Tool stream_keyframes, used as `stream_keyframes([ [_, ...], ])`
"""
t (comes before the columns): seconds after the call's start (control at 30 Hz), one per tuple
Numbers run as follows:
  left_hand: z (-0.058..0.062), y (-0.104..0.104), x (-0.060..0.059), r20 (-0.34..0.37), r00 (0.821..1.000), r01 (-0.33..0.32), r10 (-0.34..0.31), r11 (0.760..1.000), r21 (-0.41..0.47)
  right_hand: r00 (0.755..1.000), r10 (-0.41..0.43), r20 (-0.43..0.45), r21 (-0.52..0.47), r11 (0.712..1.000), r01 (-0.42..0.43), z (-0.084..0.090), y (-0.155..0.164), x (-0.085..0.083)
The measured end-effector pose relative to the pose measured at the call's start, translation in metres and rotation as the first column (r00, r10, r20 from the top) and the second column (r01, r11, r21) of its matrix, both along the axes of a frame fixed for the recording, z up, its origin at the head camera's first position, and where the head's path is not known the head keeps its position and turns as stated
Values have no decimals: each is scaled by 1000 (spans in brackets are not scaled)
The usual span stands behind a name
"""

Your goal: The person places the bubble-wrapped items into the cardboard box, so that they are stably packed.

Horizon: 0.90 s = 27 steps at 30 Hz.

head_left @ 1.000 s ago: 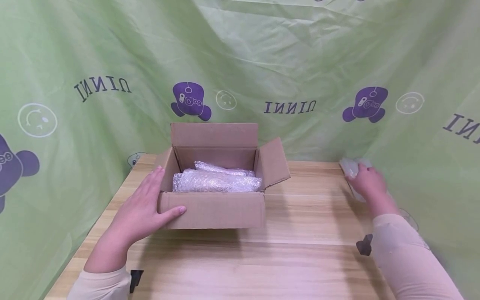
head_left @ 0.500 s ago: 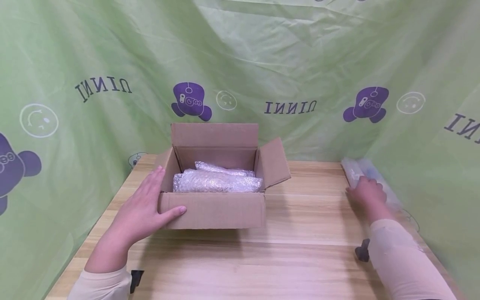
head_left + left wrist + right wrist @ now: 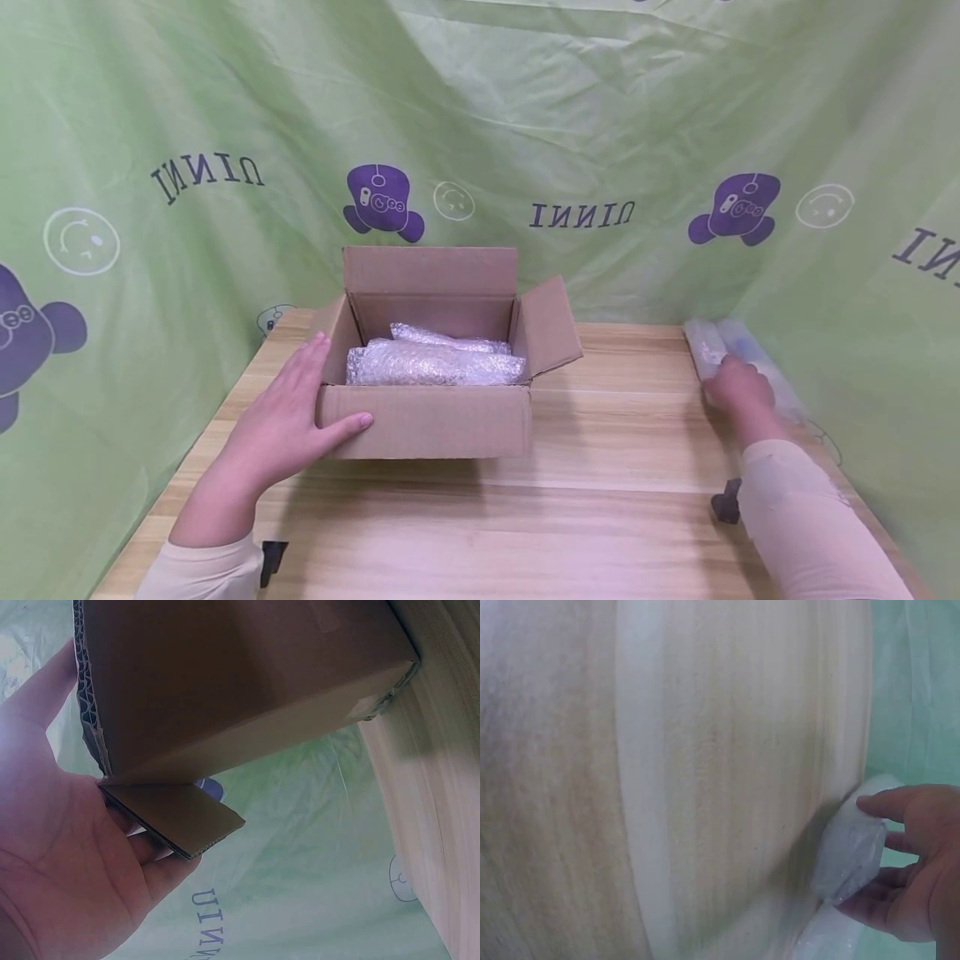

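Observation:
An open cardboard box (image 3: pixel 427 423) stands left of the middle of the table. My left hand (image 3: pixel 273 429) rests at its front left corner, thumb on the front flap and straight fingers along the left side. In the left wrist view, those fingers lie partly behind a side flap (image 3: pixel 184 814). Inside the box lie a bubble-wrapped bundle (image 3: pixel 427 367) and another wrapped piece (image 3: pixel 442 337) behind it. At the table's far right, my right hand (image 3: pixel 738 392) pinches a clear bubble-wrapped packet (image 3: pixel 851 855) between thumb and fingers; the wrap hides its contents.
Another clear wrapped packet (image 3: pixel 757 354) lies right of the gripped one, along the right table edge. A green printed curtain (image 3: pixel 600 125) hangs behind and beside the wooden table (image 3: pixel 555 533). The box's right flap (image 3: pixel 551 325) sticks outward.
My right hand has come nearer along the right table edge, uncovering more of the two packets there, and has barely moved in the last half second. My left hand and the box have stayed put.

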<state>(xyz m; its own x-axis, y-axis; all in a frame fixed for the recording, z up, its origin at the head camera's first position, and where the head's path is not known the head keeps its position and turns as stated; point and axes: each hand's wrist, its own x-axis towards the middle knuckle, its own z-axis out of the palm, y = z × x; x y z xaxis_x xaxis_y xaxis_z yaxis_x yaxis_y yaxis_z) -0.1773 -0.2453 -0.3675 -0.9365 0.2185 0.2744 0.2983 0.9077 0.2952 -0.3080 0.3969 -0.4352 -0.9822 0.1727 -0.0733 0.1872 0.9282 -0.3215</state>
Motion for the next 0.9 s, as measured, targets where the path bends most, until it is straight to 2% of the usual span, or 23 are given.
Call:
stream_keyframes([
  [0.13,0,0,1,-1,1000,0,0,1000,-1,1000,17,15,1,1000,-17,4,1,3],
  [0.27,0,1,1,0,1000,0,0,1000,-3,999,33,-10,-30,999,-33,9,-3,2],
  [0.5,0,0,2,9,1000,0,0,1000,-4,996,67,-57,-30,997,-68,30,-20,2],
  [0.73,1,-1,2,15,1000,0,0,1000,-2,974,165,-157,27,986,-162,54,-48,1],
  [0.9,2,0,1,17,1000,1,-1,1000,0,958,211,-196,18,977,-212,76,-68,2],
])
